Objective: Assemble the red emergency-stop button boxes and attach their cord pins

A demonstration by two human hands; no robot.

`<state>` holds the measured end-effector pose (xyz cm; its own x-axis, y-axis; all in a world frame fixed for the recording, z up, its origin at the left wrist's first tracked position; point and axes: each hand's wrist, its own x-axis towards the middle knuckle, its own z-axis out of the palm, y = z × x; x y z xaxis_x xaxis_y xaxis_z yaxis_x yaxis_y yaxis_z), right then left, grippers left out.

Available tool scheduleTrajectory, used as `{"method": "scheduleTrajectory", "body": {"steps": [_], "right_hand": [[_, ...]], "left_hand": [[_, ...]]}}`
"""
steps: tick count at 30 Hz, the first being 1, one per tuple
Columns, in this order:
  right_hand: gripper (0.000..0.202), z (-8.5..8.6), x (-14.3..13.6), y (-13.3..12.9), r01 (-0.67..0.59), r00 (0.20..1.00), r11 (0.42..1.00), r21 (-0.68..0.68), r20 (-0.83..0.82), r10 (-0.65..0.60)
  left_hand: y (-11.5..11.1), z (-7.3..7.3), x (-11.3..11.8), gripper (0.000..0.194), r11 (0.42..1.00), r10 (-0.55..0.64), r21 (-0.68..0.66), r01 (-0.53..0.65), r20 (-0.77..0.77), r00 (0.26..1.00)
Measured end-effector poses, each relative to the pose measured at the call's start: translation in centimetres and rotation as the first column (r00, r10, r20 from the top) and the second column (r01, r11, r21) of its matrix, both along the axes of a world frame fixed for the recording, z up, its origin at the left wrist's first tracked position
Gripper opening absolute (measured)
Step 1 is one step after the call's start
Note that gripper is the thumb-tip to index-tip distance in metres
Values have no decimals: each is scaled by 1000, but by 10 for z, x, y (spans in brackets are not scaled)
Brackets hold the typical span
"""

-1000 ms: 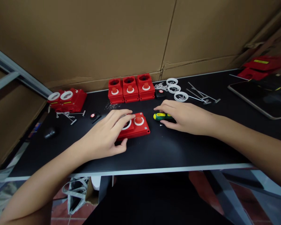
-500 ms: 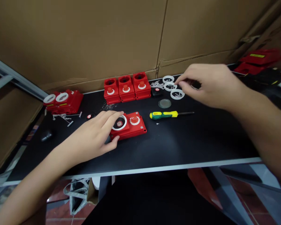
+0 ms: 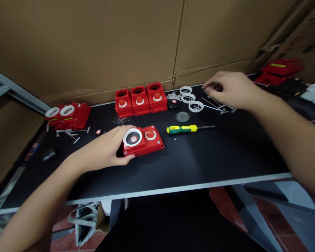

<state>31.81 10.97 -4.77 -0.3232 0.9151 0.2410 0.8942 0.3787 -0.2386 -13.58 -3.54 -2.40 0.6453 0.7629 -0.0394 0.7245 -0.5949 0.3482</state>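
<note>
A red alarm box (image 3: 144,149), with a white ring (image 3: 132,137) on its round black opening and an orange-red lamp or button (image 3: 150,134), lies flat on the black table. My left hand (image 3: 109,147) grips its left end, thumb in front and fingers behind. Toward the back right, my right hand (image 3: 225,89) is closed in a pinch over thin metal T-shaped rods (image 3: 220,109); whatever its fingertips hold is too small to make out. Beside it stand several white rings (image 3: 196,106) with small metal pieces inside. A green and yellow screwdriver (image 3: 182,129) lies between the hands, near a tiny screw (image 3: 175,139).
Three red boxes (image 3: 139,101) stand against the cardboard wall (image 3: 115,42). More red boxes (image 3: 78,117) sit at the left, others (image 3: 280,70) at the far right. Clear round discs (image 3: 182,116) lie behind the screwdriver. A black mouse-like object (image 3: 49,154) rests at left.
My right hand has moved from above the white rings to the right, and the T-shaped rods now show beneath it. My left hand stays on the red alarm box, its fingers slightly further back.
</note>
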Motion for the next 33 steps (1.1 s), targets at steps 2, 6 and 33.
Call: {"method": "scheduleTrajectory", "body": {"steps": [2,6,33], "right_hand": [[57,-12,-17,1,-72,997,997,12,-4,72],[57,-38,-41,8,-234,972,972,18,-15,234],[51,12,-53,-33,95,854,983,157,-520,1]], "left_hand": [[0,-8,1,75,999,-13,30,13,21,1000],[-3,-12,2,80,999,-13,41,12,19,1000],[0,-12,-4,81,987,119,112,-115,-28,993]]}}
